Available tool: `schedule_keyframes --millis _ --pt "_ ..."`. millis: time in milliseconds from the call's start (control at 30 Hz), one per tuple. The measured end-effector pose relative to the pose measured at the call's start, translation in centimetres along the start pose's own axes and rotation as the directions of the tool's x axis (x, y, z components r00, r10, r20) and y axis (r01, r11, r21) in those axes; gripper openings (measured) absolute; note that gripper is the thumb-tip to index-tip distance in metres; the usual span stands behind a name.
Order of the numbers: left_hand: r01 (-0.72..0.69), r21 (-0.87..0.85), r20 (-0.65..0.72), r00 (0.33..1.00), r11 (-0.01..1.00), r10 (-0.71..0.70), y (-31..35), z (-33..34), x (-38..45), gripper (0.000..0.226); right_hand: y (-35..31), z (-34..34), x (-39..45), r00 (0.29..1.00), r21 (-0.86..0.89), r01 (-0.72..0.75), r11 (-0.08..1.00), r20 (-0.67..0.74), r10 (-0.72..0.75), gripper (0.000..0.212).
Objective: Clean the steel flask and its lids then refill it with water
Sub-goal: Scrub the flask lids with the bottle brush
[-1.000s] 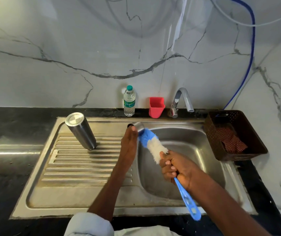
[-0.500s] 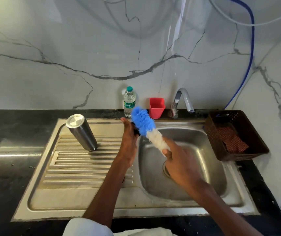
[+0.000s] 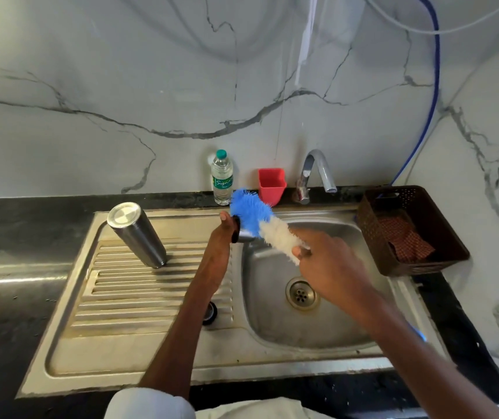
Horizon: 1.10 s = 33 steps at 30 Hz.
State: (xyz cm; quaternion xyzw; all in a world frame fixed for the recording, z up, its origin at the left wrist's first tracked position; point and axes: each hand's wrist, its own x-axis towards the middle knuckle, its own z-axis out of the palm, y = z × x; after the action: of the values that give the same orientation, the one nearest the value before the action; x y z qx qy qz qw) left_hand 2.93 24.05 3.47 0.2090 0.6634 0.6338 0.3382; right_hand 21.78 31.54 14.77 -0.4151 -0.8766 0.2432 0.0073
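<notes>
Left hand (image 3: 222, 237) grips a small steel lid (image 3: 243, 235) with a black rim, fingers curled round it, held above the ridge between drainboard and basin of the steel sink (image 3: 139, 367). Right hand (image 3: 329, 264) holds a bottle brush (image 3: 264, 225) by the handle just behind the bristles, fingers wrapped round it; blue bristle tip points far-left, white bristle section nearer the hand. Blue bristles touch the lid's far-right side; a bit of blue handle (image 3: 419, 334) shows below the right forearm. Steel flask (image 3: 136, 234) stands upside down on the drainboard, left of the left hand, well apart from both hands. A second small round lid (image 3: 210, 313) lies on the drainboard near the basin edge, partly hidden by the left forearm. Along the far edge of the counter: plastic water bottle (image 3: 221, 178) with green cap, red cup (image 3: 271, 184) just right of it, then the tap (image 3: 317, 173), no water visible from the spout. Brown basket (image 3: 423, 267) sits right of the basin with a checked cloth (image 3: 405, 237) inside. Drain (image 3: 301, 293) is open in the basin floor.
</notes>
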Motion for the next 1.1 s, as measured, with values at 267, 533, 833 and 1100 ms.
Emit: schedule_keyframes --millis 267,533,833,1100 --pt "0.102 -0.757 0.094 0.995 0.645 -0.047 0.8 -0.8 -2.0 0.096 1.9 1.8 2.6 0.908 0.652 -0.409 0.639 0.362 0.211 0.035" --pt "-0.002 -0.366 -0.105 0.994 0.931 -0.039 1.2 0.8 -1.7 0.083 0.0 4.9 -0.2 0.983 0.112 0.045 0.993 -0.183 -0.024 0.055" --pt "0.017 -0.352 -0.074 0.996 0.936 -0.046 1.6 0.2 -1.9 0.085 -0.6 2.9 0.0 0.988 0.066 0.039 0.997 -0.155 -0.029 0.058" --pt "-0.084 -0.116 -0.014 0.996 0.990 0.083 1.6 -1.4 -1.6 0.065 -1.0 1.1 2.0 0.990 -0.040 0.098 0.994 -0.096 -0.101 0.046"
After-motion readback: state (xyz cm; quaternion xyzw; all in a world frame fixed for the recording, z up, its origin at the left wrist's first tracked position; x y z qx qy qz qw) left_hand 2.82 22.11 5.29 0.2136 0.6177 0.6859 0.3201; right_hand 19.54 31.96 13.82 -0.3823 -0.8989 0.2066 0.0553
